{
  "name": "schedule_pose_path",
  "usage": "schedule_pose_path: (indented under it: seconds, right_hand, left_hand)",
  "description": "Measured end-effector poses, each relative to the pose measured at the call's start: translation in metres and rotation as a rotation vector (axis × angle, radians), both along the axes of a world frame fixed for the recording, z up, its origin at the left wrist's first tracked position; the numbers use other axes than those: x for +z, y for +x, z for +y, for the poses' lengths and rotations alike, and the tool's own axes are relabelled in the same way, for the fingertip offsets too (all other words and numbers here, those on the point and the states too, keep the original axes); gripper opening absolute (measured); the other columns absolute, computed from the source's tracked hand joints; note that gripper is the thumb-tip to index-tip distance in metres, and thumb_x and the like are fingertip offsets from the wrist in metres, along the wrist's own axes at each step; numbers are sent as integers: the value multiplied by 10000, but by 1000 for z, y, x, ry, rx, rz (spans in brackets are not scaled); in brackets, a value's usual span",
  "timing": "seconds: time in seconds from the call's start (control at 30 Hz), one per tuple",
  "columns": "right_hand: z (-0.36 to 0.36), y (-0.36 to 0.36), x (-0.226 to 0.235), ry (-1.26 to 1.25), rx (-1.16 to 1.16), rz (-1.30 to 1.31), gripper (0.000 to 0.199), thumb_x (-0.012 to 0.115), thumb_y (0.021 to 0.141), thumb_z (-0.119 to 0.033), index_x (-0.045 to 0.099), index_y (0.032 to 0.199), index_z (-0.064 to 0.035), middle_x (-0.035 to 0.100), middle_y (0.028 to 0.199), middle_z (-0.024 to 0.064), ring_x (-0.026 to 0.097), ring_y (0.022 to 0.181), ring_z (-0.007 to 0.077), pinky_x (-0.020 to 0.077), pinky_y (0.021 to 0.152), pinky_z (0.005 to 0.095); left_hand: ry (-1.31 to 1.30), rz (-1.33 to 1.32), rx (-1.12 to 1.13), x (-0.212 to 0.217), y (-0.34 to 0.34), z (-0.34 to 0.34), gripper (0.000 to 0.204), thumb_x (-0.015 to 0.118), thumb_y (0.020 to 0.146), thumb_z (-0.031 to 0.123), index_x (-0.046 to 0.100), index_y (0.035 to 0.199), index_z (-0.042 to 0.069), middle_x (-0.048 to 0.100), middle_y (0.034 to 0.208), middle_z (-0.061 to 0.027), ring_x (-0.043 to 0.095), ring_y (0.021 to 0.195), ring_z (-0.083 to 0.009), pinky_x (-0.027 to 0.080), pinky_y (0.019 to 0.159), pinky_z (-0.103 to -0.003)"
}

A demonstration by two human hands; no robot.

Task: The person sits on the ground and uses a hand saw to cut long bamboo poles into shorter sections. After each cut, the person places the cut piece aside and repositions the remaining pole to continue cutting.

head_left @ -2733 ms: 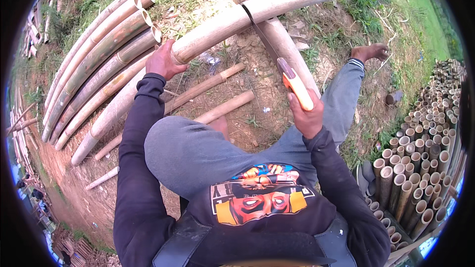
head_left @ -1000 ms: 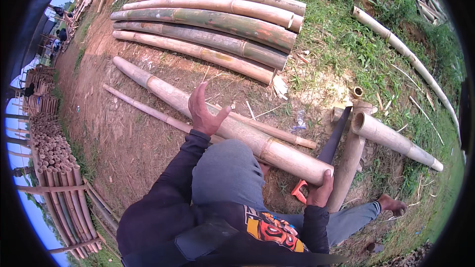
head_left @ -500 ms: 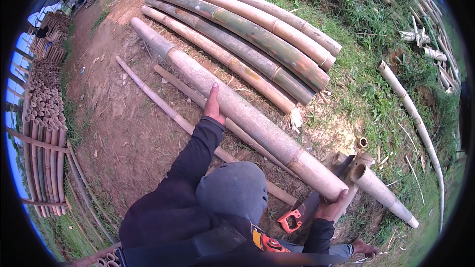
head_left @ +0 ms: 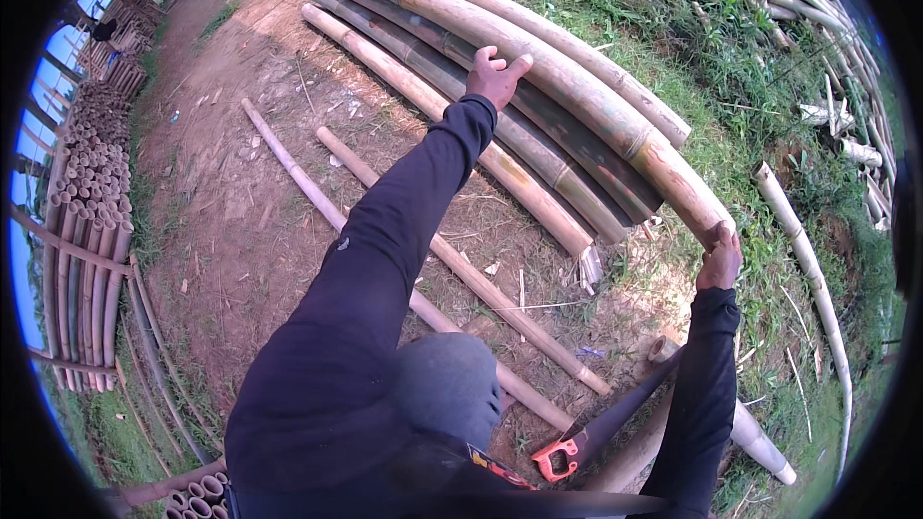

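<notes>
My left hand lies flat on the top of a long thick bamboo pole, fingers spread, palm pressing, not closed round it. My right hand curls over the pole's near cut end, gripping the rim. The pole is on top of a stack of bamboo that runs from the far left to the near right, so both hands are on the same piece, well apart.

Handling, as I judge it: a heavy piece, thick-walled by the look, stiff, with a slight bow along its length. Skin is smooth and pale, likely slick under a flat palm; the ringed joints give better purchase. The cut end may be sharp or splintery at the rim. Being round, it will roll on the poles under it. Best hold is one hand at the end and one far along, at a joint.

A saw with an orange handle lies near my right leg, blade pointing toward a short cut piece, untouched.

Ground: bare packed dirt, uneven, littered with chips and scraps. Two thin poles lie across it between me and the stack, a trip risk. Grass on the right holds loose scattered bamboo. On the far left are racks of stacked cut tubes. Room is open, outdoors.
</notes>
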State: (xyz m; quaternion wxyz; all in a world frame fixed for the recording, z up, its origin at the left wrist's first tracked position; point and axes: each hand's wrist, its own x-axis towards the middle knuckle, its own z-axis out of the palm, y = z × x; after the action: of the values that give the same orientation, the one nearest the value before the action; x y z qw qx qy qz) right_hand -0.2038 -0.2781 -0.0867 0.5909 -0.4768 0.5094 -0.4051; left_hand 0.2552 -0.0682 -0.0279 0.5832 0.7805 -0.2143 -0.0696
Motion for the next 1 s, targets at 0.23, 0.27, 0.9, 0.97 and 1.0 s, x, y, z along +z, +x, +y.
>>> schedule_pose_path:
  seconds: [0.23, 0.27, 0.9, 0.97, 1.0]
  right_hand:
    - [-65, 33, -34, -36, 120, 213, 469, 616, 1072, -467, 622, 1318, -68, 674, 1147, 51, 579, 1027, 161, 446, 827, 390]
    - [-65, 36, -38, 22, 139, 195, 477, 618, 1070, -455, 617, 1329, -54, 674, 1167, 68, 585, 1041, 169, 452, 832, 387]
    - [64, 81, 8, -366, 140, 370, 603, 644, 975, -332, 579, 1418, 72, 620, 1397, 347, 601, 1323, 469, 468, 1139, 476]
    - [131, 38, -16, -453, 190, 287, 564, 664, 984, -316, 593, 1406, 51, 640, 1353, 323, 604, 1306, 460, 465, 1136, 477]
    - [172, 8, -29, -486, 222, 208, 516, 672, 992, -272, 599, 1385, 55, 655, 1300, 301, 630, 1249, 448, 485, 1101, 472]
  left_hand:
    - [99, 144, -351, -82, -100, 94, 753, 861, 919, 370, 528, 1471, -19, 698, 1263, -194, 718, 1108, -235, 607, 923, -369]
    - [107, 179, -330, -91, -114, 101, 765, 864, 904, 409, 545, 1456, -13, 707, 1253, -183, 731, 1088, -237, 609, 922, -380]
    - [371, 184, -795, -137, -200, 84, 627, 849, 928, 269, 591, 1423, -18, 701, 1225, -163, 709, 1050, -191, 606, 898, -325]
    - [362, 211, -838, -138, -208, 84, 621, 851, 925, 267, 598, 1422, -7, 704, 1228, -163, 715, 1055, -198, 608, 902, -336]
    - [459, 229, -819, -136, -215, 80, 619, 853, 923, 262, 599, 1424, 1, 704, 1231, -158, 719, 1053, -204, 607, 903, -342]
